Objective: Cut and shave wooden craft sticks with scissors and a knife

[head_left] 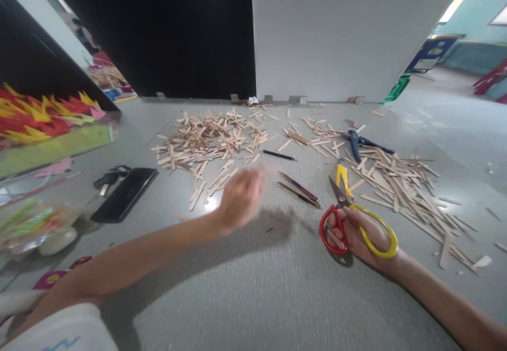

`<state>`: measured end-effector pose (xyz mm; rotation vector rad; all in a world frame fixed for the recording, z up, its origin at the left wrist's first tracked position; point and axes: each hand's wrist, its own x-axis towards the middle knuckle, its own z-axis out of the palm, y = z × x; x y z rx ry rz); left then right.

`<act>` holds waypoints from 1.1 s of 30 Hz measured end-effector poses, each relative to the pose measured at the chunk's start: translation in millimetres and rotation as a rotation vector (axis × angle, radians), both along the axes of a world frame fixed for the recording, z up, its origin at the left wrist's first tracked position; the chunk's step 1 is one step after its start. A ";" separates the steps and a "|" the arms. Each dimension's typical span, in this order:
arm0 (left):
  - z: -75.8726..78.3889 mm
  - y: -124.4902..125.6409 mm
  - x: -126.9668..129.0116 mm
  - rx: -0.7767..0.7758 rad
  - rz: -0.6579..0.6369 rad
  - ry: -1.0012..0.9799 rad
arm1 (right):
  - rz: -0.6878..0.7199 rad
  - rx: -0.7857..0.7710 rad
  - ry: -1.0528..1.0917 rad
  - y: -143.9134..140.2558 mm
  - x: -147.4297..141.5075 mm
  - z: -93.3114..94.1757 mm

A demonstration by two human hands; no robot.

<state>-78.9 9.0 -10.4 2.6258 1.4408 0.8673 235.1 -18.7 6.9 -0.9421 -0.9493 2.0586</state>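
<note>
My right hand (358, 232) is closed on a pair of scissors (340, 196) with one red and one yellow handle loop, blades pointing up and away from me. Just beyond the blades lies a yellow-handled cutter (344, 176). My left hand (241, 197) hangs over the floor in the middle, blurred by motion, its fingers curled inward. Whether it holds anything cannot be made out. To its right are two slim pens or pencils (299, 195) side by side, and a black pen (279, 155) lies farther off. A loose pile of flat wooden sticks (209, 139) spreads beyond my left hand.
More wooden sticks (400, 182) lie at the right, with a dark blue tool (356, 142), perhaps a glue gun. A phone (124, 195) and keys (109, 179) rest at the left, near flame-shaped paper cutouts (43, 116). Black and white panels (317, 34) stand behind.
</note>
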 end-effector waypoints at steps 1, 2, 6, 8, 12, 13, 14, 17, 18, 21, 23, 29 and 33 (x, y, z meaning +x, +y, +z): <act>-4.3 17.0 -4.2 0.020 0.084 -0.022 | 0.003 0.000 -0.007 0.5 0.4 -0.4; -9.5 30.4 -7.6 0.038 0.202 -0.045 | 0.006 0.002 -0.016 1.0 0.7 -0.8; -28.6 44.2 -12.0 0.024 0.204 0.062 | 0.012 0.027 -0.083 0.0 -1.1 -1.3; -32.1 38.5 -11.2 0.065 0.156 0.091 | 0.005 0.075 -0.140 -3.8 -3.4 -0.4; -29.9 33.4 -10.1 0.146 0.142 0.075 | -0.138 0.308 -0.497 -11.6 -1.7 4.9; -28.9 33.7 -10.1 0.161 0.140 0.077 | -0.216 0.390 -0.644 -11.3 1.8 6.9; -27.9 34.2 -10.3 0.172 0.135 0.082 | -0.308 0.472 -0.794 -9.5 6.9 9.2; -25.4 34.5 -11.3 0.182 0.104 0.108 | -0.561 0.638 -1.193 4.8 29.1 18.4; -24.7 34.2 -11.7 0.182 0.092 0.114 | -0.594 0.653 -1.300 11.3 37.3 22.1; -23.2 32.9 -12.3 0.192 0.070 0.129 | -0.700 0.596 -1.494 29.1 57.1 32.8; -22.9 32.6 -12.2 0.207 0.063 0.136 | -0.750 0.554 -1.524 36.6 63.7 37.1; -22.6 33.0 -10.7 0.213 0.062 0.135 | -0.671 0.887 -1.571 46.7 69.4 28.8; -21.6 32.6 -9.5 0.209 0.053 0.131 | -0.693 1.096 -1.569 53.6 84.1 22.5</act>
